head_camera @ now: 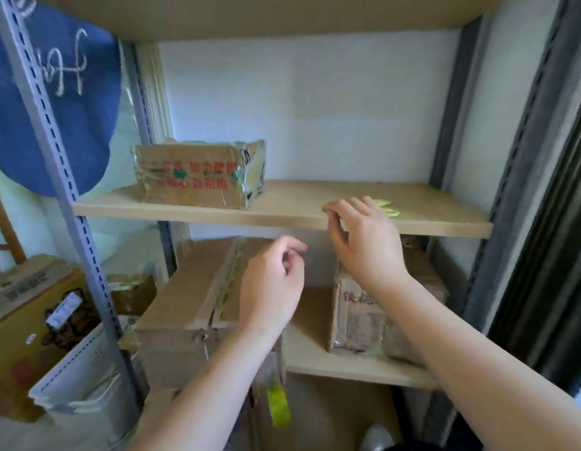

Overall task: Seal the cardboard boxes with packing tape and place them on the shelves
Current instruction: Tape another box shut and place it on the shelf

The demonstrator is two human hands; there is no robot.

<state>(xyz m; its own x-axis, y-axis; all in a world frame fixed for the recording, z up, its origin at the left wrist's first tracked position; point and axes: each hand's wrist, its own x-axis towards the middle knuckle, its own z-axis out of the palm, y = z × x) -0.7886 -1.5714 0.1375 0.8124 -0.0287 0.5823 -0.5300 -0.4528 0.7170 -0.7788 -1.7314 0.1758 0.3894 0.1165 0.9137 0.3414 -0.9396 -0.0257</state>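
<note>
While both hands hover in front of the shelf unit, the stock reads as follows, nearest first

Item: left hand (273, 281), raised before the lower shelf, fingers loosely curled toward the thumb; nothing clearly held, though a thin clear strip with a yellow-green tag (277, 406) hangs below the wrist and may be tape — cannot tell if it is attached to the hand

Item: right hand (364, 242), reaching toward the front edge of the middle shelf (185, 211), fingers bent and part spread, holding nothing that shows; fingertips at or just beside the edge, contact uncertain

Item: large box (191, 307) on the lower shelf (347, 366), left side; a tape line runs along its top seam, so judged sealed and placed

Item: small box (357, 317) on the lower shelf, right side, glossy with tape wrap; judged sealed and placed; another brown box partly visible behind it

Item: taped box (198, 172) on the middle shelf, left end, red print under shiny wrap; judged sealed and placed

Item: yellow-green object (388, 206) on the middle shelf just beyond the right hand; too blurred to name

Item: yellow printed box (32, 317) on the floor left of the rack, outside the shelves; sealing state not visible, possibly left to do

Item: blue cloth (55, 102) hanging on the left upright

Status: several boxes shelved; much of the middle shelf lies open to the right; neither hand carries a box
</note>
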